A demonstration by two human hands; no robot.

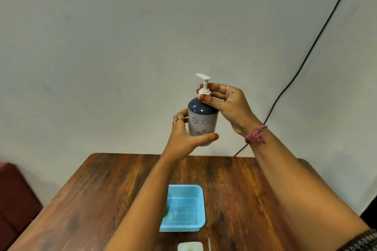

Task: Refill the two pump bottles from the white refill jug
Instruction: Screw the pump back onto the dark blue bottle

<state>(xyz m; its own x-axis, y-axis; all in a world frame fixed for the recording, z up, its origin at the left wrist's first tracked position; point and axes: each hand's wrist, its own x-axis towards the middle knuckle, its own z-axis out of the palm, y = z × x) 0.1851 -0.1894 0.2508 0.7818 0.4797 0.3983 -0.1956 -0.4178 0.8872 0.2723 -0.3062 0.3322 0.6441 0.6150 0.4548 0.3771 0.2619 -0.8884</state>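
The pump bottle (203, 122) is held up in the air above the far end of the wooden table (102, 189), upright, with the pale wall behind it. The left hand (183, 134) wraps around the lower body of the bottle: the thumb lies across the front near the base, and the other fingers curl around the far side, mostly hidden behind the bottle. The bottom edge of the bottle is covered by that thumb and palm. The right hand (226, 104) grips the white pump collar (204, 92) at the neck, thumb in front and fingertips behind; the collar is partly covered, so whether it is screwed tight or loosened cannot be told. The nozzle (202, 76) sticks up clear of the fingers.

On the table below sits a blue mesh tray (189, 206), its left side hidden by the left forearm. At the bottom edge a white container (190, 246) is cut off by the frame, too little showing to say what it is. A black cable (306, 55) runs down the wall.
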